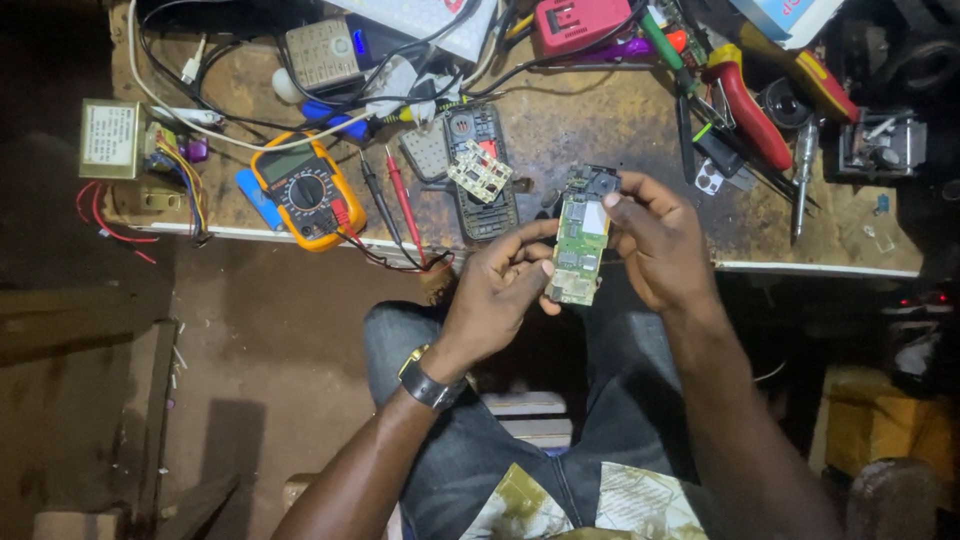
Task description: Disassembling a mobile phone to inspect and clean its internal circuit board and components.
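Both my hands hold a small green phone circuit board (580, 240) upright over my lap, just in front of the workbench edge (800, 268). My left hand (497, 290) pinches its lower left side, with a dark watch on the wrist. My right hand (655, 240) grips the upper right side, thumb on the board's top near a black part. On the bench behind the board lies an opened dark phone body (482, 170) with a small white keypad board (479, 170) on it.
An orange multimeter (306, 192) with red and black probes (395, 200) lies at left on the bench. A transformer block (112, 138), a keypad phone (322, 52), cables, red-handled pliers (745, 105), a screwdriver (802, 180) and other tools crowd the bench.
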